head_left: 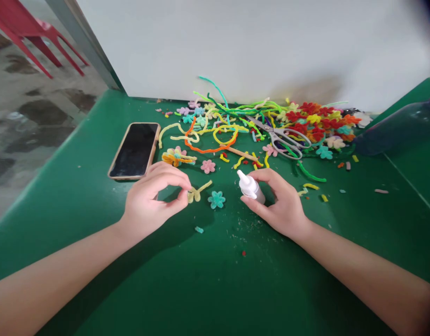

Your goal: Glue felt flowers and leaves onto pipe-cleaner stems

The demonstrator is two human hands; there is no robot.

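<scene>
My left hand (158,193) pinches a pale yellow pipe-cleaner piece (194,194) between thumb and fingertips; its short straight end points up to the right. My right hand (279,200) is wrapped round a small white bottle (251,188) with a pointed nozzle tilted up to the left. Between the hands a teal fuzzy flower (216,199) lies flat on the green table (165,289). Behind it is a pink flower (208,166). Orange and pale flowers (174,157) sit just beyond my left hand.
A phone (135,150) lies at the left. Scissors (283,137) rest among pipe cleaners (229,112) along the back, beside a pile of red and orange flowers (316,122). A dark bottle (397,128) lies at the right. A red chair (29,25) stands beyond the table.
</scene>
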